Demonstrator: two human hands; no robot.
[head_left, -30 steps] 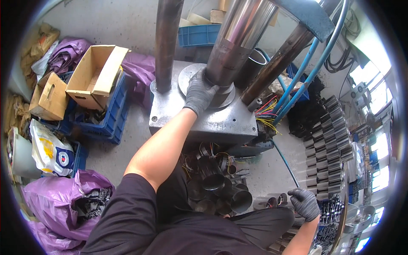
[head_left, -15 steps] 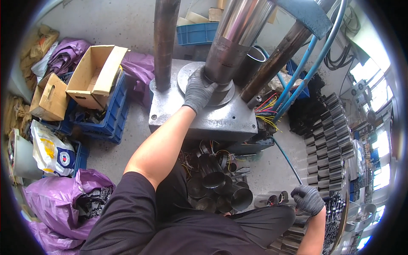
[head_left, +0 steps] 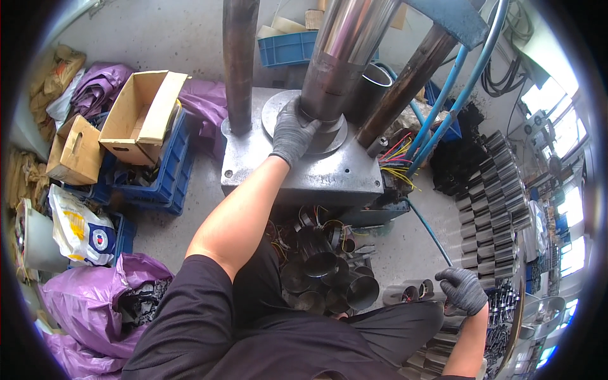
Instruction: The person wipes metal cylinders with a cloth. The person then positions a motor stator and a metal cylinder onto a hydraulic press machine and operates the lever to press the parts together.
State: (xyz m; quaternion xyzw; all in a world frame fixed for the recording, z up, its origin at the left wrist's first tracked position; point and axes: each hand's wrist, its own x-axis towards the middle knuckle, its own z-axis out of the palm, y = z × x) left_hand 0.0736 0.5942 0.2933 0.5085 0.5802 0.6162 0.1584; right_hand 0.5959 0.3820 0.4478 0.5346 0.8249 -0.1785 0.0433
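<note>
My left hand point(head_left: 294, 134), in a dark grey knit glove, reaches forward to the press. Its fingers curl round the left side of a round metal piece point(head_left: 328, 134) under the thick steel ram point(head_left: 326, 85); the fingertips are hidden. Beneath that piece lies a round plate point(head_left: 271, 120) on the press's flat metal bed point(head_left: 253, 166). My right hand point(head_left: 462, 291), gloved alike, is beside my right knee with its fingers curled in. A thin blue-green rod or hose point(head_left: 429, 233) runs from the press up to its knuckles. Whatever is inside that hand is hidden.
Steel columns point(head_left: 239, 69) flank the ram. Short dark tubes point(head_left: 316, 256) with wires lie on the floor before the press. Stacked metal tubes point(head_left: 491, 202) stand right. Blue crates point(head_left: 174, 171), cardboard boxes point(head_left: 130, 120) and a purple sack point(head_left: 82, 301) are left.
The view has shifted slightly. My right hand has risen a little beside the knee, fingers still curled. My left hand keeps its place at the metal piece under the ram.
</note>
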